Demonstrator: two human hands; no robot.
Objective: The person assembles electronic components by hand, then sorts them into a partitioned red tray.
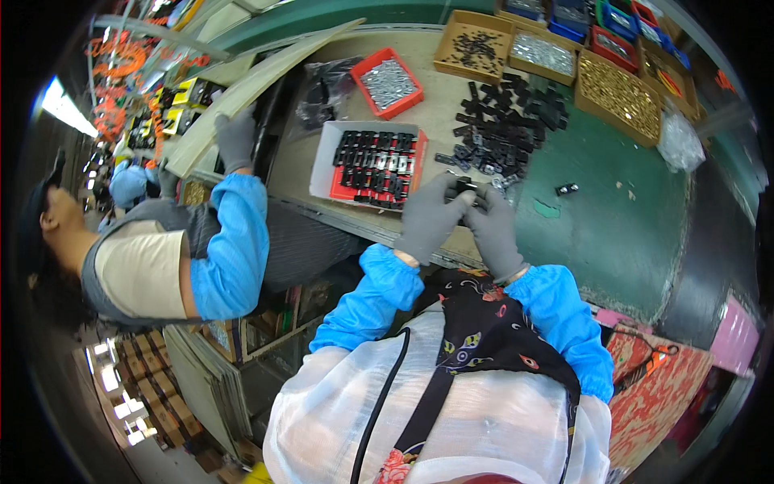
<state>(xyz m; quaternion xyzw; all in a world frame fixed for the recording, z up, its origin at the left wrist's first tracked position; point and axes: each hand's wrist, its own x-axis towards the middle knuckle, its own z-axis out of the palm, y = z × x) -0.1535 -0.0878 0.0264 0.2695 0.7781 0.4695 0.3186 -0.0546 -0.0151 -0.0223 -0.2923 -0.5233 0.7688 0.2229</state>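
Here a small black part [465, 186] is held between the left hand [427, 214] and the right hand [494, 229], fingers closed narrowly around it at the bench's near edge; most of it is covered by grey gloves, so its exact shape cannot be told. Just beyond, in the heap of black parts [504, 121], single pieces are barely made out. The green bench top [617, 234] is scuffed. At left, a pale board [262, 89] is touched by a co-worker [141, 270]; farther off, the room is blurred.

Left hand [429, 213] and right hand [493, 229], gloved — holding black part [465, 185].
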